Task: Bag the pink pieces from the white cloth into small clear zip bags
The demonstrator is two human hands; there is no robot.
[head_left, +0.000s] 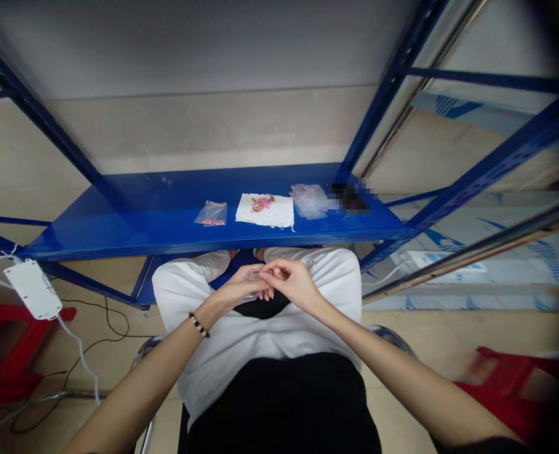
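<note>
Bare forearms are reaching in from the bottom corners, the left forearm (137, 391) wearing a beaded bracelet (198, 325) and the right forearm (402, 372) angling in above a white shirt (260, 340). The left hand (239, 284) is curling nearly shut, and the right hand (291, 280) is pinching against it; whatever small item they are holding is too fine to make out between the fingertips. Anything that small could slip and drop into the shirt's folds if the pinch loosens. Farther out, a red stool (5, 353) is standing beside a dangling white power strip (32, 289), while a blue steel shelf (118, 236) is carrying a zip bag of pink beads (212, 213), a white cloth (263, 210), clear plastic bags (309, 201) and a pixelated object (348, 197). Another red stool (506, 391) is sitting on the right.
</note>
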